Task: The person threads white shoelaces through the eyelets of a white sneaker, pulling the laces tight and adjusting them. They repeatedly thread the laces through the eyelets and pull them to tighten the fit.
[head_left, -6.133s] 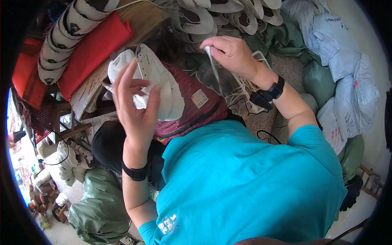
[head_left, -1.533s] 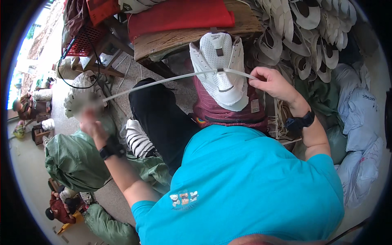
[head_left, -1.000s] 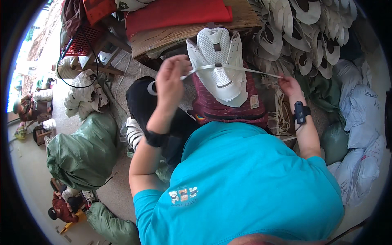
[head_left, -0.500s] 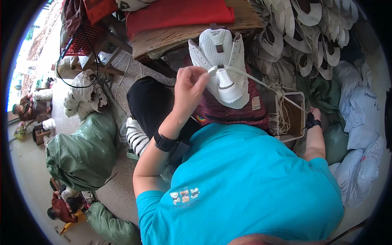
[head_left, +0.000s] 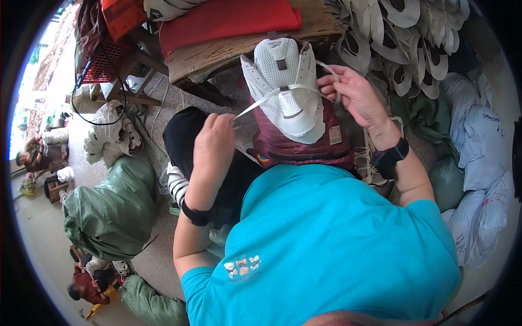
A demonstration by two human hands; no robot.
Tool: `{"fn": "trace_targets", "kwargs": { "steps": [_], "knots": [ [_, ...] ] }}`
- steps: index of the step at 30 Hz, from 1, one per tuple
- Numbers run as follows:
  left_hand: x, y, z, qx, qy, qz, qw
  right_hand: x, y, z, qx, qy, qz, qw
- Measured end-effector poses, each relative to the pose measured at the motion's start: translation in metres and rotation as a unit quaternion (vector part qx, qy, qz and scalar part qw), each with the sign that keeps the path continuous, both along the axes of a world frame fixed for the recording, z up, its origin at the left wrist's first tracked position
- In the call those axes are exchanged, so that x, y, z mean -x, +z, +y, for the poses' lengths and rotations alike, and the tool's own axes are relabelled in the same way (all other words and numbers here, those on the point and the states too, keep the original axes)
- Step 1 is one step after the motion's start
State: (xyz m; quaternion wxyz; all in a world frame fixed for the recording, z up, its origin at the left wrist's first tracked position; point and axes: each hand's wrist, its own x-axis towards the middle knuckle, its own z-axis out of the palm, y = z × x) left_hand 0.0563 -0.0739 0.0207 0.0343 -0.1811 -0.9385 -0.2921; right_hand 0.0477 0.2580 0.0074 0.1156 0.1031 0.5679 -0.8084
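Observation:
A white shoe upper (head_left: 296,117) lies across my lap on a maroon striped cloth (head_left: 299,149), its tongue pointing away from me. A flat white shoelace (head_left: 266,100) passes through the upper near its middle and runs out to both sides. My left hand (head_left: 213,144) is closed in a pinch on one end, drawn out to the left. Off the upper's right side, my right hand (head_left: 353,95) pinches the lace's other part, a loose length of which rises above the fingers. The right fingertips are close to the upper's edge.
Beyond the upper stands a wooden bench (head_left: 217,54) with red cloth (head_left: 234,22). Many more uppers (head_left: 402,43) hang at far right. White sacks (head_left: 481,157) line the right side; a green sack (head_left: 111,206) sits left. Other people (head_left: 87,282) work at far left.
My right hand has come up from the box at the right to the upper and holds the lace. The left hand has moved left and nearer, pulling its lace end out.

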Motion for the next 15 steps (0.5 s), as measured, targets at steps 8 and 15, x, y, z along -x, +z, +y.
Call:
{"fn": "trace_targets", "kwargs": {
  "steps": [8,15],
  "knots": [
    [-0.012,0.036,-0.068,0.097,0.121,0.137,0.978,0.011,0.012,-0.022,-0.211,0.184,0.06,0.958],
    [-0.029,0.015,-0.128,-0.467,0.284,-0.075,0.834,0.013,0.016,-0.028,-0.218,0.18,0.083,0.956]
  ]
}}
